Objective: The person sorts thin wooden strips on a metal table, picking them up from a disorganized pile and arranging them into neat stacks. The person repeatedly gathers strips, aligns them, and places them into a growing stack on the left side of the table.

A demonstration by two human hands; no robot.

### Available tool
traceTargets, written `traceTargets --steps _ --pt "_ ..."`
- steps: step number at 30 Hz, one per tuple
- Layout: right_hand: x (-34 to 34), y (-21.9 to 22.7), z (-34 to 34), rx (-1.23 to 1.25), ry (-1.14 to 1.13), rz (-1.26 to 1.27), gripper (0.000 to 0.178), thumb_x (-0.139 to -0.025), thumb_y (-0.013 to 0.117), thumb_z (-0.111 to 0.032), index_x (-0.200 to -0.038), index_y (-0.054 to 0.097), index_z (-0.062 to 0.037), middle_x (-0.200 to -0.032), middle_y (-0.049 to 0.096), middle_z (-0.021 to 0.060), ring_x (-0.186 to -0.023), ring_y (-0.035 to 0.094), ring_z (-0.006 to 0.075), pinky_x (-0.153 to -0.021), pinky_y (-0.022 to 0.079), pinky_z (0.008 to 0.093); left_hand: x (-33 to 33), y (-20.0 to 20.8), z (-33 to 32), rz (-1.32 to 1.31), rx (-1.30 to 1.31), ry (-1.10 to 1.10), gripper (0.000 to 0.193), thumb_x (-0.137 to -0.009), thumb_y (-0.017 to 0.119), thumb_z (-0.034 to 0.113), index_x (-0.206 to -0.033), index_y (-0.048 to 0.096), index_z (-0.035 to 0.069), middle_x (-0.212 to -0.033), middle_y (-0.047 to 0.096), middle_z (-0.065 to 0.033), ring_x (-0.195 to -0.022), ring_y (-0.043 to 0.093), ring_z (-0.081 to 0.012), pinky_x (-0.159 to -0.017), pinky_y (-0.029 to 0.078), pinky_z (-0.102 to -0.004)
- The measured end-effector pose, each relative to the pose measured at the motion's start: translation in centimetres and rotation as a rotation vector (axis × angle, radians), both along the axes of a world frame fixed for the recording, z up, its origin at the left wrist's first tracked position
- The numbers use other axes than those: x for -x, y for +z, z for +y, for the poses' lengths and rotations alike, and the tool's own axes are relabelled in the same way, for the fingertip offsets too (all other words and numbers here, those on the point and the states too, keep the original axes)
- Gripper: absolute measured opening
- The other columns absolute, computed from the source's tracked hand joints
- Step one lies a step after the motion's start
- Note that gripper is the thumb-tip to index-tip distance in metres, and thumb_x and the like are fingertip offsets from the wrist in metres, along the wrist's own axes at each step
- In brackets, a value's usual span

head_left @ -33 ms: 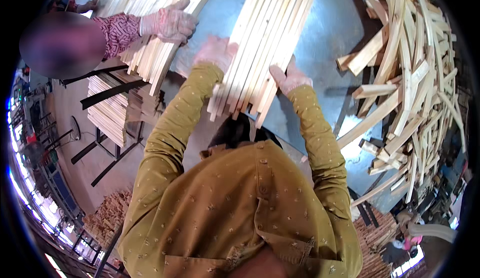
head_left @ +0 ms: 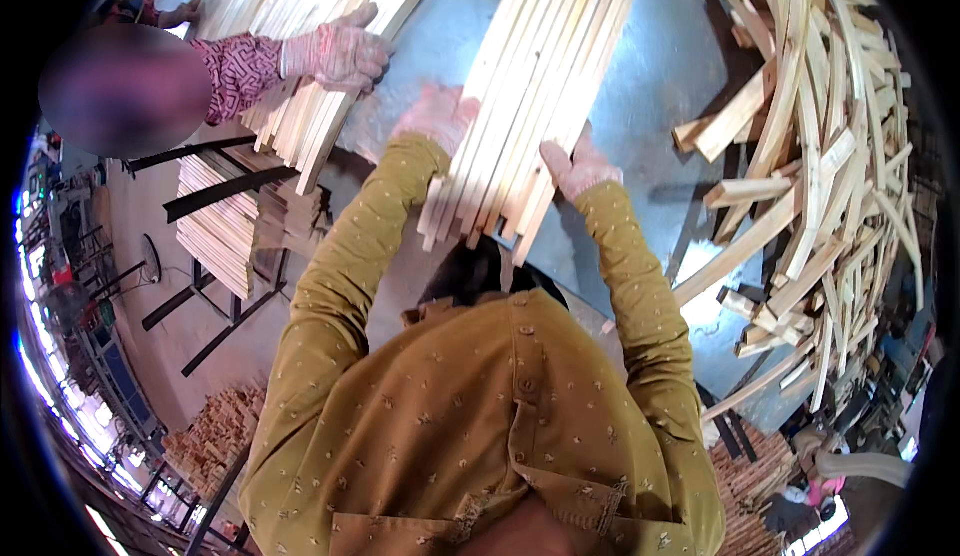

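Note:
A flat row of several pale wooden strips (head_left: 535, 86) lies on the metal table, their near ends uneven and poking past its front edge. My left hand (head_left: 438, 116), in a thin whitish glove, presses along the row's left side; its fingers are partly hidden and a little blurred. On the opposite side my right hand (head_left: 582, 164), gloved too, holds the outer strip, thumb at the edge and the other fingers partly out of sight. The strips are squeezed between both hands.
At the left, a co-worker's gloved hand (head_left: 350, 53) rests on a wide row of strips (head_left: 300, 1). A loose heap of wooden pieces (head_left: 800, 156) covers the table's right side. Black metal bars (head_left: 232, 192) stick out at the left, near a lower stack of strips (head_left: 215, 221).
The row of strips has slid slightly toward me, with its near ends a little lower. My left hand has shifted slightly with it; the co-worker's hand is almost unmoved.

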State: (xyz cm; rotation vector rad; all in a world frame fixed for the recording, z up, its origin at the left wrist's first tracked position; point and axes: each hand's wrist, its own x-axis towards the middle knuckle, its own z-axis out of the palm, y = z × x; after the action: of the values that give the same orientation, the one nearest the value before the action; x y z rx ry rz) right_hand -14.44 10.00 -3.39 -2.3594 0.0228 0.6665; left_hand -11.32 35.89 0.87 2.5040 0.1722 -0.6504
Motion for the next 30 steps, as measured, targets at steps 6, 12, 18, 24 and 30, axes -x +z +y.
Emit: traceTargets --steps 6,12,18,24,30 --pt "-0.1 -0.1 -0.1 0.013 -0.021 0.032 0.108 -0.085 0.049 -0.072 -0.155 0.009 0.0008 -0.128 0.058 0.0299 -0.118 0.059 0.0414 -0.099 0.046 0.0403 -0.4 -3.2 3.3 0.043 0.485 0.165 0.06 -0.095 0.056 0.044 -0.136 0.052 0.0 -0.135 0.057 -0.0209 -0.126 0.052 -0.0354 -0.107 0.039 -0.0384" --pt "0.1 -2.5 -0.7 -0.015 0.029 0.002 0.11 -0.085 0.047 -0.073 -0.155 0.006 0.0016 -0.126 0.059 0.0304 -0.119 0.057 0.0428 -0.1 0.045 0.0397 0.2 -4.9 5.4 -0.145 0.033 0.128 0.06 -0.094 0.059 0.048 -0.131 0.057 0.001 -0.125 0.063 -0.0209 -0.118 0.058 -0.0325 -0.102 0.043 -0.0363" --pt "-0.2 0.4 1.7 -0.052 -0.06 0.128 0.105 -0.085 0.067 -0.052 -0.152 0.01 0.0058 -0.13 0.06 0.0228 -0.121 0.057 0.033 -0.101 0.044 0.0349 -2.6 -3.3 16.9 -0.227 -0.656 -0.202 0.039 -0.097 0.042 0.035 -0.102 0.068 0.006 -0.109 0.068 -0.0183 -0.095 0.067 -0.0406 -0.079 0.057 -0.0459" --pt "-1.7 -0.6 6.5 -0.268 -0.194 0.106 0.096 -0.084 0.078 -0.031 -0.149 0.018 0.006 -0.123 0.063 0.0167 -0.111 0.059 0.023 -0.096 0.046 0.031 -8.0 -2.8 29.7 -0.36 -0.573 0.267 0.044 -0.097 0.038 0.038 -0.119 0.06 0.006 -0.11 0.066 -0.0232 -0.106 0.062 -0.0406 -0.095 0.049 -0.0479" --pt "-5.5 -0.6 17.3 -0.443 -0.306 0.107 0.099 -0.08 0.081 -0.022 -0.15 0.016 0.0035 -0.123 0.063 0.0149 -0.109 0.06 0.022 -0.095 0.047 0.0318 -14.4 -2.9 34.8 -0.293 -0.584 0.236 0.035 -0.096 0.044 0.033 -0.106 0.065 0.007 -0.109 0.064 -0.0213 -0.103 0.063 -0.0374 -0.092 0.051 -0.0446"
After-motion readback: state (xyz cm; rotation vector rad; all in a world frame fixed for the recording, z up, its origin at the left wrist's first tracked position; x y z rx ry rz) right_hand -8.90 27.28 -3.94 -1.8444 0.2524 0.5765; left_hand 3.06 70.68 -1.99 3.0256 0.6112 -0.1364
